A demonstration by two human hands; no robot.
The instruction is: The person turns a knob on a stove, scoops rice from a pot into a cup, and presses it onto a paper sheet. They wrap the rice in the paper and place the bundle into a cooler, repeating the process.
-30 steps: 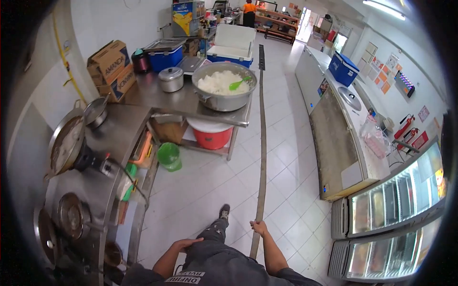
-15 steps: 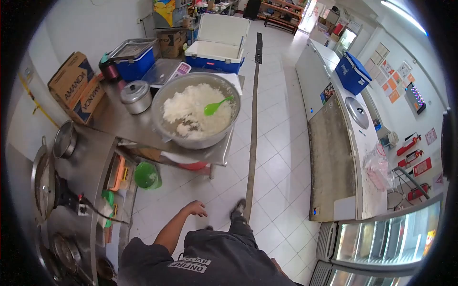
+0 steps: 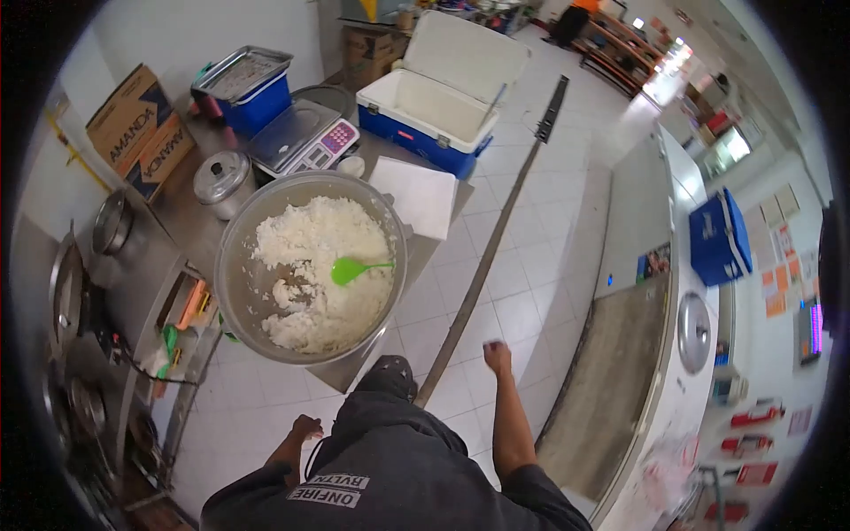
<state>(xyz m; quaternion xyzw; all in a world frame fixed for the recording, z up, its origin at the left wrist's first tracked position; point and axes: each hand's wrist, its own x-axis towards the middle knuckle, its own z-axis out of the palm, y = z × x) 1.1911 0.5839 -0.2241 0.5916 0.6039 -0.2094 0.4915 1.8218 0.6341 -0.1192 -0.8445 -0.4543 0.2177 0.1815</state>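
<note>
My left hand (image 3: 307, 427) hangs low by my side, with its fingers loosely apart and nothing in them. Out in front of my body, above the floor, my right hand (image 3: 498, 355) is closed like a loose fist and looks empty. Neither hand touches anything. Ahead on the left, a large metal pot (image 3: 237, 305) stands at the corner of the steel table. White cooked rice (image 3: 323, 226) fills much of it, and a green rice paddle (image 3: 348, 270) lies on the rice.
Behind the pot are a lidded pot (image 3: 223, 180), a digital scale (image 3: 305, 142), white sheets (image 3: 416, 193) and an open cooler (image 3: 416, 111). A dark strip (image 3: 496, 243) crosses the floor. Chest freezers (image 3: 611, 354) line the right, bearing a blue cooler (image 3: 715, 237) and a metal lid (image 3: 695, 332).
I have stepped closer to the table, so the pot appears nearer. My right hand has swung forward into view, and my left hand has swung back. A person now shows at the far end.
</note>
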